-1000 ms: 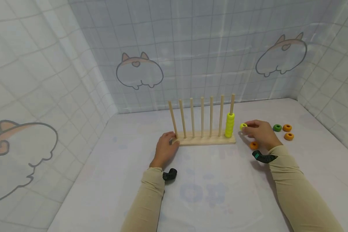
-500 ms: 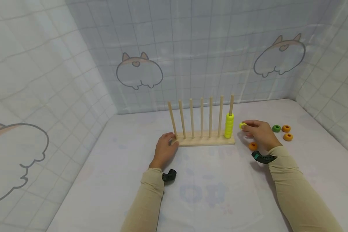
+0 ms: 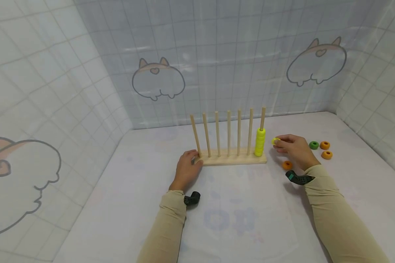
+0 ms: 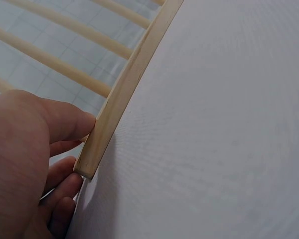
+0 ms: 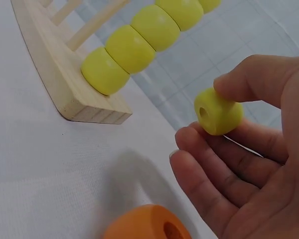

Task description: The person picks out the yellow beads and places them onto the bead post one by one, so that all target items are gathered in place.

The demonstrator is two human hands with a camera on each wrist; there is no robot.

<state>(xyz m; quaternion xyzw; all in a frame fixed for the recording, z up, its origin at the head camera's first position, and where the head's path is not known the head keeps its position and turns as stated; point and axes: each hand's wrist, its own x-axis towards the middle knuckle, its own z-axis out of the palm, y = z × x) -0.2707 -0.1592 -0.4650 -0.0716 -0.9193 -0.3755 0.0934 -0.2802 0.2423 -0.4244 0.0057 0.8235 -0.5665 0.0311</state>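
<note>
A wooden peg rack stands on the table with several upright pegs. Several yellow beads are stacked on its rightmost peg; the other pegs bear none. My left hand grips the left end of the rack's base, thumb on the near side and fingers around the end. To the right of the stack, my right hand pinches a loose yellow bead between thumb and fingers. The bead is off the table, apart from the rack, its hole facing the rack side in the right wrist view.
An orange bead lies below my right hand. Farther right lie a green bead and two orange beads. White tile-patterned sheets rise behind the rack and at both sides.
The pinched yellow bead has turned in my right fingers, so its hole no longer faces up. My left hand and the rack have stayed in place.
</note>
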